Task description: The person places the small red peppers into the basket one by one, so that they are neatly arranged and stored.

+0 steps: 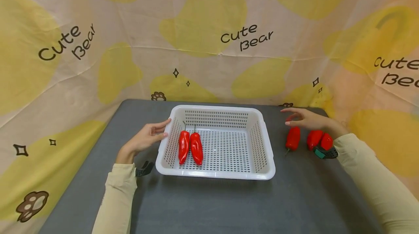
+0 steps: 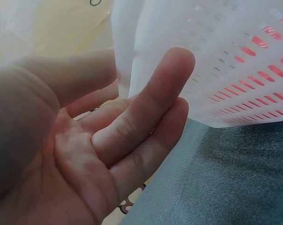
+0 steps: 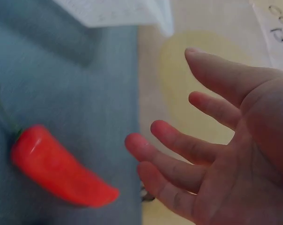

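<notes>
A white perforated plastic basket (image 1: 216,174) sits on the grey table, with two long red peppers (image 1: 184,147) side by side near its left wall. My left hand (image 1: 147,137) holds the basket's left rim, thumb and index fingertip over the edge. In the left wrist view other fingers (image 2: 146,122) of that hand lie along the outer wall. My right hand (image 1: 304,118) hovers right of the basket, fingers spread and nothing held. Just below it lies a red pepper (image 1: 292,139), its green stem toward me; it also shows, blurred, in the right wrist view (image 3: 62,168).
Farther right, partly behind the right wrist's camera strap, lie two more red peppers (image 1: 314,139). A cream cloth (image 1: 203,19) with yellow patches and "Cute Bear" lettering hangs behind and beside the grey table (image 1: 209,205).
</notes>
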`<state>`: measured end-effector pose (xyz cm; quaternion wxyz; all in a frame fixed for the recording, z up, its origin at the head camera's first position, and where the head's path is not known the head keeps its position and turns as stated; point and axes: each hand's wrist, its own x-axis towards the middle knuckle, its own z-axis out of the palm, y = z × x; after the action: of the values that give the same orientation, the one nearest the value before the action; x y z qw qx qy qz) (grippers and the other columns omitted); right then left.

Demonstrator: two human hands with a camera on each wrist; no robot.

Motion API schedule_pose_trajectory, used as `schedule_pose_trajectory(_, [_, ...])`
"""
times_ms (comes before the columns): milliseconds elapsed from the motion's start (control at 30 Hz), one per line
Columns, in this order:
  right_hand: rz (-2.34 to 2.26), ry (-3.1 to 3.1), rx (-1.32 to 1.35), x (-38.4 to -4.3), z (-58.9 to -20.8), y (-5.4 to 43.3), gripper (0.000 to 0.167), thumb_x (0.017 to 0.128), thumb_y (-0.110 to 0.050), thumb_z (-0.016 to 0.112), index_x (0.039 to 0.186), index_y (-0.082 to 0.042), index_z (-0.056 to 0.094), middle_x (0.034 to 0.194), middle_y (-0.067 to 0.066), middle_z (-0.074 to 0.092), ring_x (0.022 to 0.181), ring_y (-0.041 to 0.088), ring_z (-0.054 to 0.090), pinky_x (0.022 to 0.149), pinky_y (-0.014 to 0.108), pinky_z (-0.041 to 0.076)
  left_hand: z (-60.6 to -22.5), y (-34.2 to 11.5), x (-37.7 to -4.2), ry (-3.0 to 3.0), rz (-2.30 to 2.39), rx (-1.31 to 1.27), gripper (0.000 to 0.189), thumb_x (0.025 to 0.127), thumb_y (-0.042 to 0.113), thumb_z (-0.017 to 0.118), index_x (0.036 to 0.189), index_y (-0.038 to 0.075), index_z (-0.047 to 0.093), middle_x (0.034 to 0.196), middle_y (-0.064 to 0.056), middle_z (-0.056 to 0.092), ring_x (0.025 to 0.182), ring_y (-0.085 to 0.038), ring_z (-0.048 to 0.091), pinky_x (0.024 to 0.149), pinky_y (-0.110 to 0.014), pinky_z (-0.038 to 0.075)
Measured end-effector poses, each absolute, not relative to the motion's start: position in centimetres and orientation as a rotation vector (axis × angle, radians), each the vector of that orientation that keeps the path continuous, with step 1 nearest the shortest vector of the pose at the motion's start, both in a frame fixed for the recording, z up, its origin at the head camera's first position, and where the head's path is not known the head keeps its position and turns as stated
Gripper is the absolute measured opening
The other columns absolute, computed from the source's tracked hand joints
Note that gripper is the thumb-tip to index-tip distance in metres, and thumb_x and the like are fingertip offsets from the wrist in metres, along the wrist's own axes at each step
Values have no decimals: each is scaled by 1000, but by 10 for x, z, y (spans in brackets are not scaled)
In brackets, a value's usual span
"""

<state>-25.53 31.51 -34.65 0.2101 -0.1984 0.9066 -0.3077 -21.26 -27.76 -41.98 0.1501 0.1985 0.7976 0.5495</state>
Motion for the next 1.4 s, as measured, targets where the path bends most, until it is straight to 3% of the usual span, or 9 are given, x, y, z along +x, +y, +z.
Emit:
schedule_pose_trajectory(133, [-788, 2525, -531, -253, -359, 329, 62, 101, -24, 61, 152, -1, 35, 145, 35, 49, 131, 53, 49, 98, 57, 53, -421, -277, -213, 2301, 1571, 565, 66, 101, 11, 62, 157, 0, 29, 154, -28, 42, 123, -34, 63, 93, -41, 60])
schedule_pose_trajectory(233, [-738, 2548, -529, -251, -366, 336, 62, 101, -24, 62, 151, 1, 37, 148, 37, 43, 132, 55, 45, 98, 59, 52, -421, -277, -214, 2303, 1568, 572, 67, 100, 11, 62, 157, 0, 29, 154, -29, 42, 123, -33, 63, 93, -41, 60])
schedule_pose_trajectory(467, [-669, 2603, -509, -250, -377, 344, 64, 97, -19, 67, 149, 4, 39, 151, 42, 32, 136, 62, 29, 105, 78, 31, -419, -278, -215, 2283, 1588, 580, 67, 100, 10, 62, 157, -1, 29, 154, -29, 42, 118, -22, 66, 93, -42, 59])
schedule_pose_trajectory(700, [-696, 2580, -485, -247, -392, 348, 65, 92, -10, 72, 145, 10, 42, 150, 51, 17, 137, 72, 9, 104, 84, 21, -419, -277, -216, 2287, 1581, 590, 67, 100, 11, 62, 157, -2, 29, 153, -30, 43, 115, -18, 67, 93, -39, 60])
schedule_pose_trajectory(1067, [-719, 2641, -562, -240, -407, 342, 54, 87, -5, 74, 133, 15, 54, 148, 52, 22, 130, 71, 27, 100, 71, 43, -423, -276, -213, 2292, 1556, 534, 69, 99, 17, 65, 158, 4, 31, 154, -25, 45, 118, -32, 67, 95, -46, 59])
schedule_pose_trajectory(1133, [-720, 2651, -553, -239, -407, 341, 53, 88, -7, 74, 133, 14, 56, 148, 51, 23, 129, 69, 36, 101, 71, 43, -423, -276, -212, 2291, 1559, 539, 69, 99, 17, 65, 158, 3, 31, 154, -26, 45, 117, -31, 67, 94, -45, 59])
schedule_pose_trajectory(1233, [-737, 2658, -528, -241, -410, 341, 52, 89, -9, 74, 132, 14, 56, 148, 51, 24, 128, 69, 37, 103, 73, 39, -423, -277, -212, 2287, 1568, 565, 69, 99, 15, 64, 158, 1, 30, 153, -27, 45, 116, -28, 68, 93, -44, 60])
schedule_pose_trajectory(1400, [-790, 2668, -462, -246, -417, 341, 56, 90, -12, 74, 135, 15, 54, 148, 50, 27, 135, 70, 23, 107, 77, 28, -423, -278, -213, 2281, 1585, 607, 67, 100, 12, 62, 157, -2, 29, 152, -30, 44, 114, -20, 69, 92, -44, 60])
